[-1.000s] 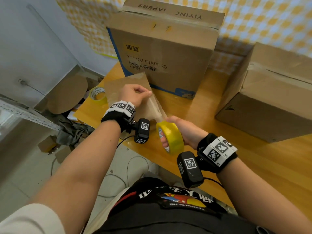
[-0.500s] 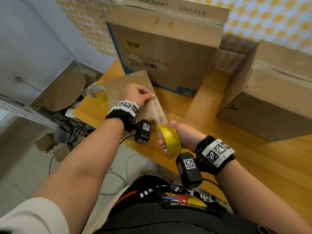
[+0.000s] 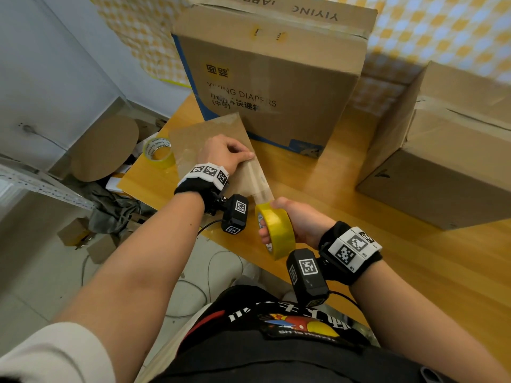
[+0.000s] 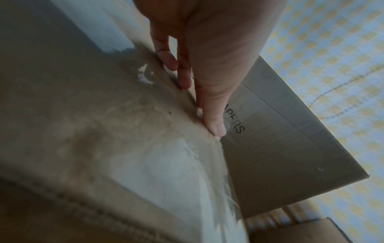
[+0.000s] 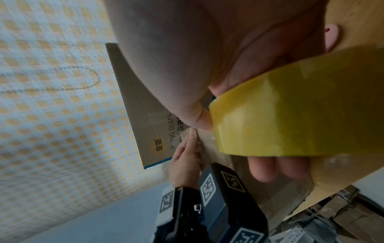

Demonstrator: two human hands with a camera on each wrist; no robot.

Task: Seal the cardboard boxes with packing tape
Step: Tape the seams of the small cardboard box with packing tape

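A small flat cardboard box [image 3: 210,139] lies near the left edge of the wooden table [image 3: 414,272], its top glossy with clear tape; whether anything is inside cannot be told. The left hand [image 3: 224,157] presses down on its right edge, fingers fairly straight along the seam with the thumb tip flat on the tape strip [image 3: 258,179], pinching nothing. That strip runs taut from the box back to the yellow packing tape roll [image 3: 276,230], which the right hand [image 3: 297,221] grips just off the table's near edge, fingers hooked through the core and thumb over the rim.

Behind the small box, toward the far edge, stands a tall carton [image 3: 271,78], flaps closed, printed "YIYING DIAPERS" with Chinese characters and a yellow logo; its top flap repeats "YIYING". A plain brown carton [image 3: 442,167] sits at the right side, its top shut and taped. A second tape roll [image 3: 158,152] lies flat by the left corner, its core marked "MADE IN CHINA".
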